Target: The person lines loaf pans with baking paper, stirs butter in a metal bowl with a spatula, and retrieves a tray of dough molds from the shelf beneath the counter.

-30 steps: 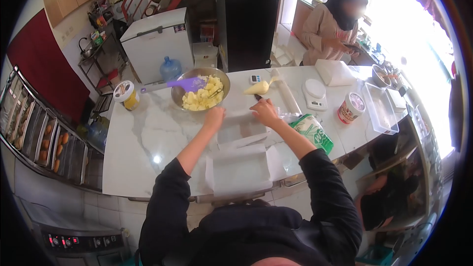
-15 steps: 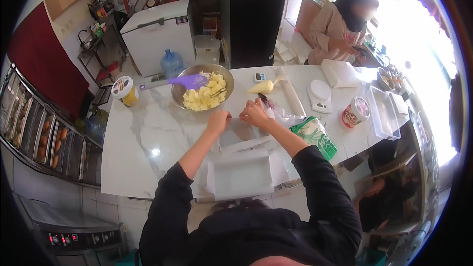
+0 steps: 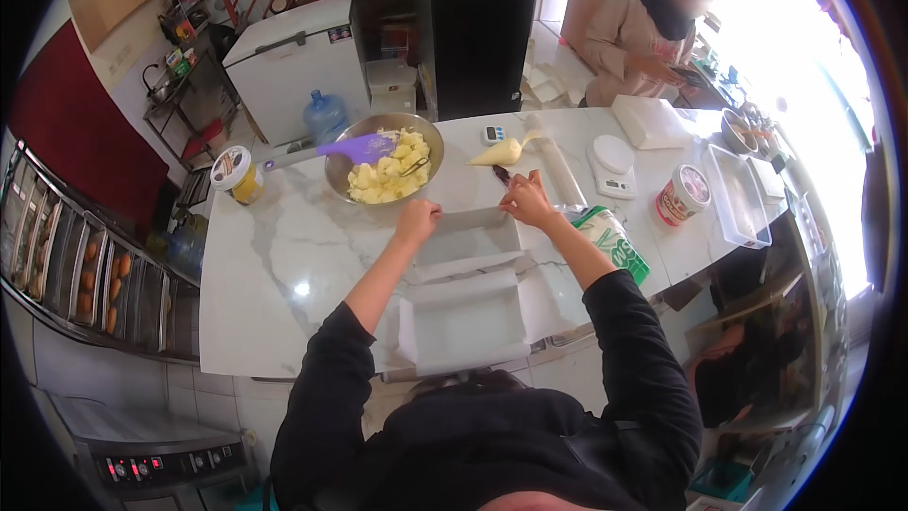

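My left hand [image 3: 419, 221] is closed at the far left corner of a paper-lined rectangular pan [image 3: 466, 242], its fingers pinching the edge of the white baking paper. My right hand [image 3: 528, 199] pinches at the far right corner of the same lining. Nearer my body lies a second paper-lined pan [image 3: 468, 322], its paper flaps sticking out at the sides. Just beyond my left hand stands a steel bowl [image 3: 338, 191] of pale yellow chunks [image 3: 383, 180], with a purple spatula [image 3: 364, 146] and a whisk-like wire in it. A filled piping bag [image 3: 498, 152] lies past my right hand.
At the right are a green packet [image 3: 617, 241], a white kitchen scale [image 3: 617, 184], a tub [image 3: 683, 195] and a clear plastic box [image 3: 736, 206]. A small timer [image 3: 493, 135] lies at the back; a yellow tub [image 3: 238, 176] stands left. Another person [image 3: 643, 38] stands beyond the table.
My hands have spread apart, the right one moving right and slightly away. The far pan's paper lining now lies more open between them. The plastic by my right hand is less visible.
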Motion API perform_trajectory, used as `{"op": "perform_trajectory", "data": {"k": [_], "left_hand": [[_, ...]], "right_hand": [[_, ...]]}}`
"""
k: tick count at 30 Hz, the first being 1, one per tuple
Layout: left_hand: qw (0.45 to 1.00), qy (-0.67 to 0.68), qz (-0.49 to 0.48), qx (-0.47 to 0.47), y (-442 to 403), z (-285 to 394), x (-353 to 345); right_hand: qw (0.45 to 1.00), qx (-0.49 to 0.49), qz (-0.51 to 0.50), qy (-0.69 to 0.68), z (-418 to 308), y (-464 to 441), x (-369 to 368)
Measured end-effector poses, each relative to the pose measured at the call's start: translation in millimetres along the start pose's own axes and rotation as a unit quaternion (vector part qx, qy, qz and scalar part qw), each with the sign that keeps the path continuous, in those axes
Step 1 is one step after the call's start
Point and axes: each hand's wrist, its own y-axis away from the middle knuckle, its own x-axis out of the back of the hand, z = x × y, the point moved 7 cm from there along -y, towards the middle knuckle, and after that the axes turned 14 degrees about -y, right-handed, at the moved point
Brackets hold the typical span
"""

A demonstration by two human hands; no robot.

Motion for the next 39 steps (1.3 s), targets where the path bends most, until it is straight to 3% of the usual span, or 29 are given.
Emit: {"op": "perform_trajectory", "data": {"k": [5,8,10,11,14,17,23,27,29,32,35,39], "left_hand": [[1.000,-0.025,0.002,0.000,2,0,-1],[0.986,-0.040,0.146,-0.071,8,36,32],[0.994,-0.003,0.040,-0.099,2,62,21],[0.993,0.015,-0.016,-0.113,2,77,14],[0.976,-0.015,-0.169,-0.137,16,116,-12],[0.953,0.003,-0.264,-0.149,28,124,-36],[0.959,-0.054,-0.219,-0.169,35,109,-40],[0.949,-0.161,-0.247,-0.107,45,74,-31],[0.936,-0.161,-0.289,-0.118,47,68,-23],[0.948,0.105,-0.299,-0.039,36,73,-30],[0.972,0.014,-0.217,0.087,22,89,-31],[0.982,-0.047,-0.147,0.107,22,118,-30]], "right_hand": [[0.991,-0.088,0.097,-0.019,-4,13,25],[0.976,-0.138,0.146,-0.084,-17,34,36],[0.970,-0.134,0.119,-0.161,-23,45,22],[0.977,-0.129,0.130,-0.109,-28,50,22],[0.969,-0.207,0.126,-0.052,-14,62,22],[0.944,-0.286,0.116,-0.118,-6,75,16],[0.898,-0.335,0.080,-0.273,5,95,-24],[0.907,-0.319,0.063,-0.267,-8,94,-17],[0.915,-0.295,0.139,-0.236,-6,85,3],[0.934,-0.246,0.178,-0.187,-1,75,9],[0.948,-0.242,0.151,-0.141,8,65,-2],[0.920,-0.326,0.087,-0.202,18,62,-9]]}}
